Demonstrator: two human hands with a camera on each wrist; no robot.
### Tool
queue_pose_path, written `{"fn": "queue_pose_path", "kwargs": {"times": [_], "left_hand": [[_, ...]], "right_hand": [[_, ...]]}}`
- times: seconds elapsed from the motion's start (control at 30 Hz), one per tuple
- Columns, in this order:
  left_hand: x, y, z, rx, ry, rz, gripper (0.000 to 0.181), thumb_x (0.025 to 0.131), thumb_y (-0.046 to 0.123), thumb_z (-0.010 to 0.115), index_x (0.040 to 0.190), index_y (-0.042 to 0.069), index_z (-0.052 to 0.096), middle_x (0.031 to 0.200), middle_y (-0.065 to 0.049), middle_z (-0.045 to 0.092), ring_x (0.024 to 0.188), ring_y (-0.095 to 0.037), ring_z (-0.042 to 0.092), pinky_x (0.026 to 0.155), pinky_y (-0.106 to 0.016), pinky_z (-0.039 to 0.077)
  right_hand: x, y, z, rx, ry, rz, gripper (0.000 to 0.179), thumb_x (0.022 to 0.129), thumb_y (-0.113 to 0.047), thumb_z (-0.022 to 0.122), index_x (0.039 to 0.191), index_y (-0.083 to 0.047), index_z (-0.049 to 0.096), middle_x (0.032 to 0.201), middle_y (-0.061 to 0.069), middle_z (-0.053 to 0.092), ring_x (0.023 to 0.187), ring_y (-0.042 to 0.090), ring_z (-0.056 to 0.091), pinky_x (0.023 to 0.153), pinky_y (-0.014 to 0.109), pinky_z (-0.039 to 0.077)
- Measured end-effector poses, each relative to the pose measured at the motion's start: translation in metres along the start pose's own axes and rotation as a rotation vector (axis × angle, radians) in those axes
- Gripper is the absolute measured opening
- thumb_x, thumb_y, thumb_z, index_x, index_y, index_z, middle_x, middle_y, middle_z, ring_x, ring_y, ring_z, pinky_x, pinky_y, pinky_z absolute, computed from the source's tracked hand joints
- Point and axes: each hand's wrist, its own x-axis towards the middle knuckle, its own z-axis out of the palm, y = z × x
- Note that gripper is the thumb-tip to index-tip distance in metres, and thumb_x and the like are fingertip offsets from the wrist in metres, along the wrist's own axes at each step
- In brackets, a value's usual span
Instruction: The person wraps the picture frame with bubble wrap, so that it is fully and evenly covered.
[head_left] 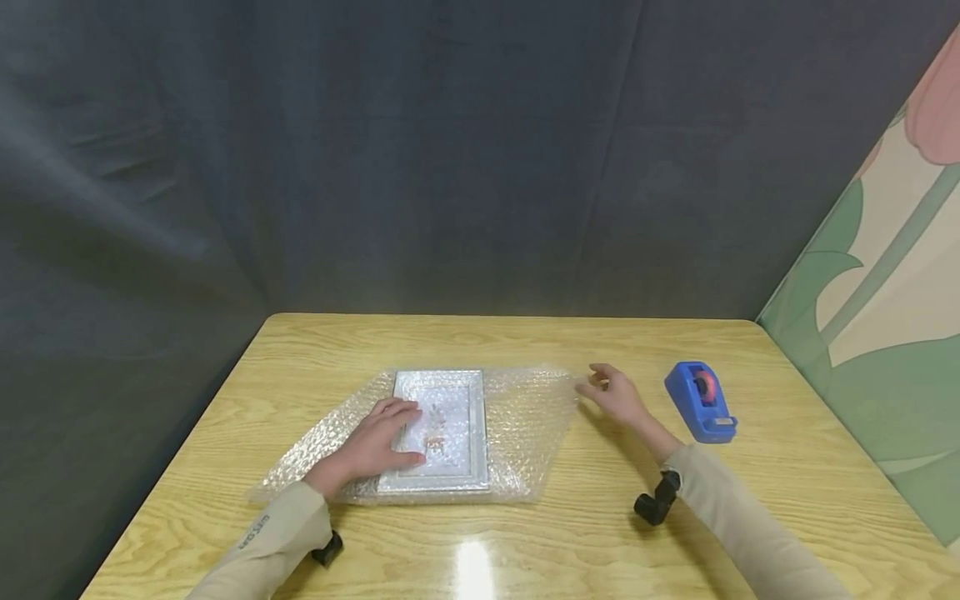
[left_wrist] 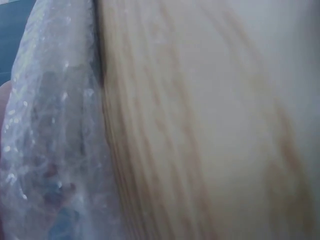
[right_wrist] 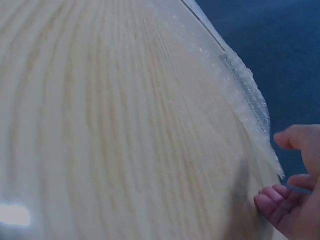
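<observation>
Wood-grain table (head_left: 592, 546), and the left hand (head_left: 381, 439) lies spread over the picture frame (head_left: 474, 433) amid bubble wrap (head_left: 525, 433); right hand (head_left: 617, 400), fingers parted, by the wrap's edge: a lopsided tug might skew everything!

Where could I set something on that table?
The table is bare along its back edge, behind the bubble wrap and tape dispenser, and in front of the wrap, between left arm and right arm. The middle is crowded: picture frame, wrap, right arm alongside.
</observation>
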Motion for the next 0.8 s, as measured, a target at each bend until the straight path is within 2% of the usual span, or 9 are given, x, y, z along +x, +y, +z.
{"fn": "queue_pose_path", "kwargs": {"times": [0.17, 0.3, 0.4, 0.57, 0.8], "left_hand": [[0.0, -0.001, 0.002, 0.038, 0.014, -0.004, 0.072, 0.075, 0.046, 0.068, 0.13, 0.005, 0.047, 0.14, -0.011, 0.038, 0.131, -0.032, 0.024, 0.104, -0.055, 0.022], [0.0, -0.002, 0.003, 0.062, 0.02, -0.004, 0.072, 0.075, 0.048, 0.067, 0.13, 0.006, 0.048, 0.14, -0.01, 0.039, 0.131, -0.033, 0.023, 0.105, -0.054, 0.02], [0.0, -0.002, 0.004, 0.074, 0.026, -0.004, 0.072, 0.075, 0.049, 0.066, 0.13, 0.006, 0.048, 0.14, -0.01, 0.039, 0.131, -0.034, 0.022, 0.105, -0.055, 0.019], [-0.001, -0.001, 0.004, 0.083, 0.049, -0.01, 0.072, 0.075, 0.049, 0.066, 0.129, 0.006, 0.049, 0.139, -0.011, 0.04, 0.13, -0.038, 0.022, 0.103, -0.058, 0.021], [-0.002, 0.001, 0.004, 0.066, 0.039, -0.052, 0.071, 0.075, 0.049, 0.067, 0.13, 0.008, 0.048, 0.14, -0.009, 0.038, 0.13, -0.038, 0.02, 0.101, -0.059, 0.024]], "right_hand": [[-0.002, -0.001, 0.008, 0.174, -0.009, 0.122, 0.057, 0.088, -0.01, 0.055, 0.13, 0.018, 0.029, 0.112, 0.034, 0.051, 0.082, 0.027, 0.061, 0.064, 0.028, 0.054], [-0.005, -0.003, 0.015, 0.369, 0.002, 0.232, 0.059, 0.087, -0.004, 0.052, 0.134, 0.017, 0.022, 0.113, 0.031, 0.051, 0.072, 0.01, 0.06, 0.064, 0.021, 0.053], [-0.008, -0.006, 0.02, 0.502, 0.028, 0.289, 0.06, 0.087, 0.0, 0.05, 0.135, 0.017, 0.019, 0.107, 0.024, 0.056, 0.065, 0.004, 0.059, 0.063, 0.017, 0.052], [-0.015, -0.014, 0.029, 0.635, 0.053, 0.296, 0.058, 0.087, 0.002, 0.049, 0.134, 0.018, 0.019, 0.091, 0.011, 0.062, 0.06, 0.003, 0.059, 0.056, 0.016, 0.051], [-0.021, -0.021, 0.04, 0.723, 0.069, 0.291, 0.049, 0.088, 0.003, 0.046, 0.131, 0.015, 0.025, 0.078, 0.001, 0.064, 0.063, 0.005, 0.06, 0.055, 0.017, 0.051]]}}
